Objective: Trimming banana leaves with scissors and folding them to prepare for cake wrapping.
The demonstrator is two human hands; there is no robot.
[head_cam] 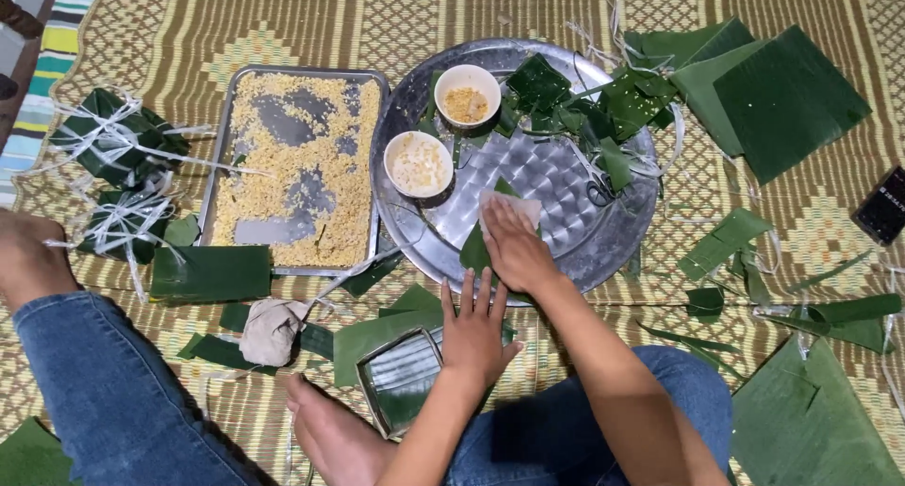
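Note:
My right hand [517, 248] presses a pale cloth [514, 206] flat onto a green leaf strip [474, 248] lying on the round metal tray [556, 180]. My left hand [476, 330] rests open, fingers spread, on green leaves [377, 335] at the tray's near edge, beside a small square metal frame lined with leaf [401, 378]. Two white bowls stand on the tray, one [419, 164] with pale filling, one [468, 97] with yellow grains.
A rectangular baking tray [297, 165] with scattered yellow grains lies left of the round tray. Tied leaf parcels [118, 137] sit far left. Large cut leaves [782, 99] lie at right, a crumpled cloth [271, 328] near my foot, a dark phone [883, 206] at the right edge.

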